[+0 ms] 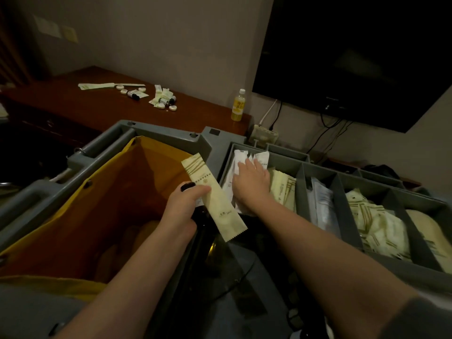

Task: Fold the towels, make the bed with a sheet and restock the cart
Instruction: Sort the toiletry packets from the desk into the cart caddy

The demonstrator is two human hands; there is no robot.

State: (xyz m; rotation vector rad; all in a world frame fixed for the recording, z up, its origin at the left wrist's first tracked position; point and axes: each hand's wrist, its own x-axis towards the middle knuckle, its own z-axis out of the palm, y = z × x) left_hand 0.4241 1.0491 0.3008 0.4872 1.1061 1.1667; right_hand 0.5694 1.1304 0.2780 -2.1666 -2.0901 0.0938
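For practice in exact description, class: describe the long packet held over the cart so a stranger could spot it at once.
Start at the grey plastic housekeeping cart with its yellow fabric bag. Between the bag and the grey divided tray, the left hand holds a long cream paper packet. Unlike the cream and white packets lying in the tray, it alone is held up, slanted.

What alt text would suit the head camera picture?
A person's left hand holds a long cream packet over a grey cart, while the right hand rests on white packets in its divided tray. A yellow bag hangs open beside the tray; toiletries lie on a wooden desk behind.
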